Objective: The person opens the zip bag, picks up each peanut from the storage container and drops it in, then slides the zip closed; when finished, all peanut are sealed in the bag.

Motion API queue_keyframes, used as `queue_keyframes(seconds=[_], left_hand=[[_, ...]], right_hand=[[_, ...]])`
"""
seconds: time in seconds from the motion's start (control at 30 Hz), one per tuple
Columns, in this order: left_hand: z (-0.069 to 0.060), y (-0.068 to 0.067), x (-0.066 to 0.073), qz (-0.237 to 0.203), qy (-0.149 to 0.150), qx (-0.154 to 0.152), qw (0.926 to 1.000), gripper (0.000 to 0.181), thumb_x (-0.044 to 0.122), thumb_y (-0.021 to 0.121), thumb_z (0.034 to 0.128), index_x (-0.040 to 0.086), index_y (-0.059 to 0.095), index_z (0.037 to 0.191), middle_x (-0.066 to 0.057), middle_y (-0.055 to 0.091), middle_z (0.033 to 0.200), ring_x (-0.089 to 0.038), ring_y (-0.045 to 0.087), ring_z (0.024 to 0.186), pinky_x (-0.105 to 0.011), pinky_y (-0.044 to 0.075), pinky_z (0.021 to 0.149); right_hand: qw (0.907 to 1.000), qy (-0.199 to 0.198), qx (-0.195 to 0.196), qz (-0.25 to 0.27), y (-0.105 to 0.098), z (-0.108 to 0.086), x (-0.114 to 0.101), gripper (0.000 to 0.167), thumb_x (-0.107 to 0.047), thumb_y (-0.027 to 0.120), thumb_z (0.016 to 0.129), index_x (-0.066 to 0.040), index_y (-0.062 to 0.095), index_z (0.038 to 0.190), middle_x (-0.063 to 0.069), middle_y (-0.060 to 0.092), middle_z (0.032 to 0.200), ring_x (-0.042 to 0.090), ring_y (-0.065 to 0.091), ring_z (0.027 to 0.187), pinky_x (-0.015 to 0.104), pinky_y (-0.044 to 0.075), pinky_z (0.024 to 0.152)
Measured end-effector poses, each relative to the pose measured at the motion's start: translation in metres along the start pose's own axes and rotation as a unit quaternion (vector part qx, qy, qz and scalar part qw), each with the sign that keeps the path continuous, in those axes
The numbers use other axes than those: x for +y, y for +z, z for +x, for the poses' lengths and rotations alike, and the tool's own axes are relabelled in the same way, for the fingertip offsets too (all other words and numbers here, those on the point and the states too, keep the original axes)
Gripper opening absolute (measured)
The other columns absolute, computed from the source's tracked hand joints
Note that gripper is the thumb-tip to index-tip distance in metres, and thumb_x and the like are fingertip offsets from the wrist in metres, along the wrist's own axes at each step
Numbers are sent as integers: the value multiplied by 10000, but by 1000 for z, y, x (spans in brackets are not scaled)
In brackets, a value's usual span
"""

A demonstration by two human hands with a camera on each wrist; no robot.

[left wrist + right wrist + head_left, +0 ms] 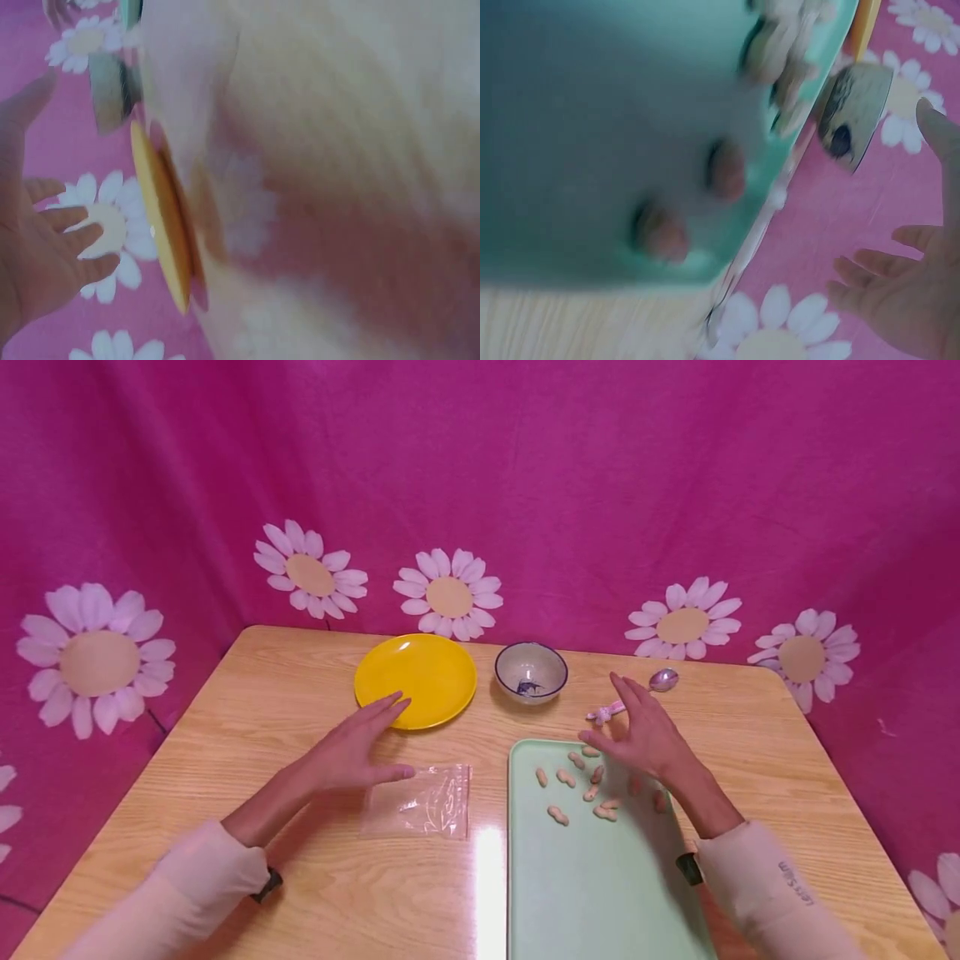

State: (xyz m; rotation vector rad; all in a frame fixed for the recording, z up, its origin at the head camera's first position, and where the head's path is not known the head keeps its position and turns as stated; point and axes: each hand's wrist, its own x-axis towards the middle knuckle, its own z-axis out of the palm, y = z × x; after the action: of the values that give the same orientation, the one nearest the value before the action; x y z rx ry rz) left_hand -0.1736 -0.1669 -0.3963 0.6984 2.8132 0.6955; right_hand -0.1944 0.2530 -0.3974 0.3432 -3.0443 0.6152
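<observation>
My left hand hovers with spread fingers over the table, between the yellow plate and a clear zip bag. Nothing is in its grasp; the left wrist view shows the bare palm. My right hand, fingers apart and holding nothing, is above the far right part of the green tray. Several unshelled peanuts lie scattered on that tray. Just beyond the right hand, a spoon with a pink patterned handle lies on the table, partly covered by the fingers.
A small bowl with a blue rim stands at the back, right of the plate. The wooden table ends at a magenta curtain with printed daisies. The tray's raised rim runs close to the bag's right side.
</observation>
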Motion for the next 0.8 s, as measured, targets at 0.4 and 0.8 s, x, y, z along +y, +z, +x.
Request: queue_keyframes(seconds=[0.4, 0.8], left_hand=[[-9, 34, 12, -81, 550, -814, 9951, 986, 528, 755, 721, 125, 291, 1492, -92, 271, 1559, -290, 275, 1425, -491, 255, 1157], [-12, 50, 20, 403, 861, -961, 9908, 867, 376, 777, 733, 116, 371, 1453, -116, 372, 1494, -310, 314, 1391, -513, 254, 1139]], right_hand=[[9955, -167, -517, 781, 13, -8, -40, 905, -564, 666, 794, -122, 286, 1486, 182, 361, 1492, 391, 409, 1318, 605, 368, 1029], [9895, -518, -847, 1050, 22, -13, -70, 822, -537, 673, 803, -117, 380, 1445, 102, 458, 1447, 329, 524, 1227, 549, 455, 967]])
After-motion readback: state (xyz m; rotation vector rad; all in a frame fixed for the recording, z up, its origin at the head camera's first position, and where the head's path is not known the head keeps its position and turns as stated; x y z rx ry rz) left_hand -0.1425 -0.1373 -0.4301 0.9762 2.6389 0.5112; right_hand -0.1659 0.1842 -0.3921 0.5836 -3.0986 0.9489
